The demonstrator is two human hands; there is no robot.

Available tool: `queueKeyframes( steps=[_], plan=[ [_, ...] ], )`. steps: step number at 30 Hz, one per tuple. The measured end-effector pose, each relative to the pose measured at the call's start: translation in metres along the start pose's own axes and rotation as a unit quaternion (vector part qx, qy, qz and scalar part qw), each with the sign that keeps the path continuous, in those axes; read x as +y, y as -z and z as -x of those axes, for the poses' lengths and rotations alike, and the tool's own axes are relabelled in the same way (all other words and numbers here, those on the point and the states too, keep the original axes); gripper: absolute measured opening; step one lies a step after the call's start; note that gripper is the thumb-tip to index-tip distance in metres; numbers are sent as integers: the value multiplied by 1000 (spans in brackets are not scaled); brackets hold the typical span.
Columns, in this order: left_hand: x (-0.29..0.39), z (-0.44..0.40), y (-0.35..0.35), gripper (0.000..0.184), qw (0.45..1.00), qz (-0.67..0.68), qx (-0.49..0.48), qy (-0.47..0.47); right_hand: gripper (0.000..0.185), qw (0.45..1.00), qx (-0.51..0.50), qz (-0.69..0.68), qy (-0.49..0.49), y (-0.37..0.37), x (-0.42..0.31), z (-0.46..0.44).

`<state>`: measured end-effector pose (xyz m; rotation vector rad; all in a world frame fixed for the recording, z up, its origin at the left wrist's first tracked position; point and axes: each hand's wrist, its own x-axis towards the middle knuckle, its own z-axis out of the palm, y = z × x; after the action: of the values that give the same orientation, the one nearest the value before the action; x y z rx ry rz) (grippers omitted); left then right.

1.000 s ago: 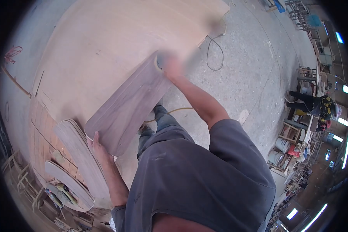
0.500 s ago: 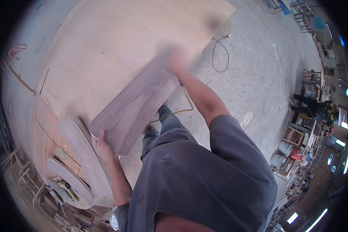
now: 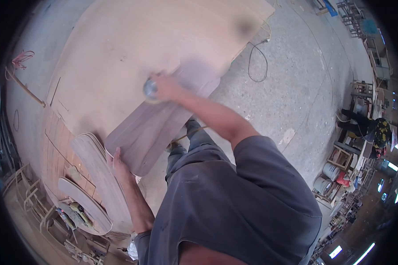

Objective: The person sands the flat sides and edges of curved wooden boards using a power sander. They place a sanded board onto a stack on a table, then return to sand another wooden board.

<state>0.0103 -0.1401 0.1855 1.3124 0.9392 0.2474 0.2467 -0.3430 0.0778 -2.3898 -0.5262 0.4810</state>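
A long brown wooden board [image 3: 148, 132] with rounded corners lies slantwise at the near edge of a large pale plywood sheet [image 3: 132, 39]. My left hand [image 3: 119, 165] grips the board's near left end, its thumb along the top edge and the other fingers mostly hidden. In my right hand [image 3: 166, 87] is a round power sander [image 3: 150, 89], held closed-fingered at the board's far long edge. The sander is smeared by motion, so its exact contact with the wood is unclear.
Stacked wooden boards [image 3: 97, 170] and a shorter curved board [image 3: 84, 203] lie at left, near hand tools [image 3: 77, 212]. A black cable loop [image 3: 257, 66] rests on the floor. Buckets [image 3: 327, 176] and a person [image 3: 362, 126] are at right. A yellow hose [image 3: 190, 136] passes by my legs.
My right hand has swept the sander left and toward me, from the board's far end to its far long edge. My left hand keeps its grip on the near end.
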Motion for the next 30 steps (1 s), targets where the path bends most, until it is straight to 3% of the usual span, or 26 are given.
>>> queueKeyframes(
  steps=[4,9,12,15,20,24,30],
  plan=[
    [-8,7,1,53,1000,4,-10,19,64,976,75,149,-140,46,74,-22],
    [-13,-5,5,56,998,40,-17,47,64,962,120,125,-209,61,87,-25],
    [6,-7,-6,77,938,296,-80,162,68,986,83,80,-123,19,67,-6],
    [-3,-19,8,98,922,318,-73,210,74,999,-18,14,-39,-10,-16,34],
    [-29,-24,20,107,920,335,-101,180,72,983,-98,-127,90,-27,-132,95],
    [-25,-20,18,112,916,349,-118,160,76,970,-89,-175,147,-40,-139,110],
    [-33,-32,26,113,919,337,-123,164,72,970,-80,-179,144,-37,-147,115]
  ],
)
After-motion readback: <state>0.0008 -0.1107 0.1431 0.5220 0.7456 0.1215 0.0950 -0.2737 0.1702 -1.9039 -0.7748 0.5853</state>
